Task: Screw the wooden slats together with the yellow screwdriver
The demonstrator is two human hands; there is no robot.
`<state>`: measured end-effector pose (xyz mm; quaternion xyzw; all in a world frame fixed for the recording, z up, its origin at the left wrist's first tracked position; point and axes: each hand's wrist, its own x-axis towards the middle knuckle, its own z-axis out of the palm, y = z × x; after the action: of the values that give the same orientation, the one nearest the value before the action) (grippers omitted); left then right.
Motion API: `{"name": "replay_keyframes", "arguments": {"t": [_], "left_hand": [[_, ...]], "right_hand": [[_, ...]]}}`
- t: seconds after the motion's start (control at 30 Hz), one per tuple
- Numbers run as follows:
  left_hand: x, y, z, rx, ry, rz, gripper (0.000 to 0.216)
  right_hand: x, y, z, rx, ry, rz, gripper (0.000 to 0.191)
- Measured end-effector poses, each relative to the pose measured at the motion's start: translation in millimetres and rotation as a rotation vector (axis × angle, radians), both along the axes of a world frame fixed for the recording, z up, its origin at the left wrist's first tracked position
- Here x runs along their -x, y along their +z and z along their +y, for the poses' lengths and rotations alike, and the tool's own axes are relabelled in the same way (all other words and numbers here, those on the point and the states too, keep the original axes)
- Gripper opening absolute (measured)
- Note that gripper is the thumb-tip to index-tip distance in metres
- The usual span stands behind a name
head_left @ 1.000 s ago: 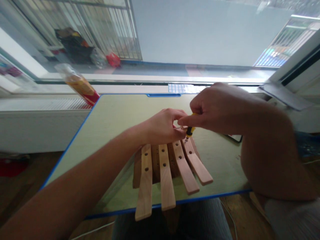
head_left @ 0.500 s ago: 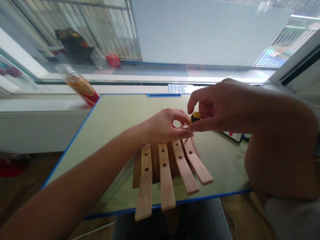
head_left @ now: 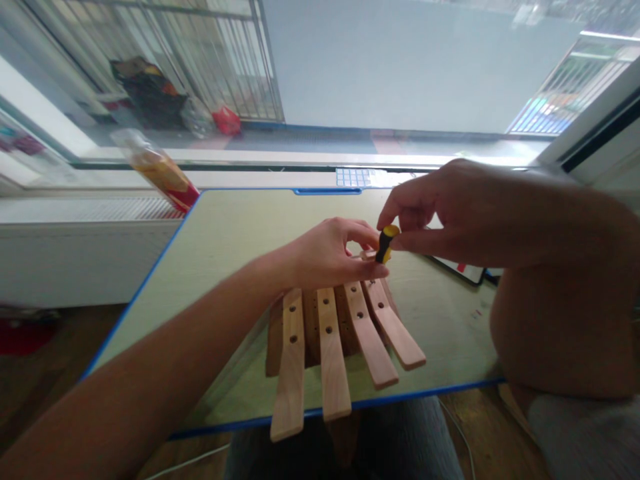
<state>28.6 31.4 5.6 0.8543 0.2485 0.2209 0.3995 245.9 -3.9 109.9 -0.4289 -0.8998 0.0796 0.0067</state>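
A short screwdriver (head_left: 385,245) with a black and yellow handle stands nearly upright, leaning slightly, over the far end of the rightmost wooden slat (head_left: 395,330). My right hand (head_left: 435,213) grips the top of its handle between thumb and fingertips. Bent round the slat's far end, close to the screwdriver, is my left hand (head_left: 333,257), its thumb and index finger nearly closed. The screwdriver's tip is hidden behind the left thumb. Several pale slats with dark holes, among them a left one (head_left: 289,387) and a middle one (head_left: 334,373), lie across a brown wooden base (head_left: 311,333).
The table (head_left: 240,227) is pale with a blue edge. A flat dark-edged device (head_left: 467,270) lies partly behind my right arm. A bottle (head_left: 160,170) leans beyond the table's left corner. A blue-and-white gridded item (head_left: 353,177) is on the sill behind.
The right fingers have shifted slightly up and back on the screwdriver, so more of its handle shows. The left hand and the slats stay nearly in place.
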Motion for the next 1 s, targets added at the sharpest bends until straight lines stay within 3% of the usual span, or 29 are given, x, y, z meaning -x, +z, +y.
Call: {"name": "replay_keyframes", "arguments": {"t": [0.17,0.67,0.9,1.0], "left_hand": [[-1,0.3,0,-0.001,-0.001,0.004,0.031],[-3,-2.9,0,0.037,0.045,-0.021,0.030],[-4,-2.0,0,0.056,0.066,-0.005,0.030],[-3,0.6,1,0.052,0.041,-0.024,0.029]], "right_hand": [[1,-1.2,-3,-0.016,-0.053,-0.010,0.009],[12,-13.7,1,-0.221,-0.178,-0.067,0.055],[11,-11.1,7,-0.181,-0.211,-0.093,0.059],[5,-4.2,6,-0.103,-0.194,-0.066,0.050]]}}
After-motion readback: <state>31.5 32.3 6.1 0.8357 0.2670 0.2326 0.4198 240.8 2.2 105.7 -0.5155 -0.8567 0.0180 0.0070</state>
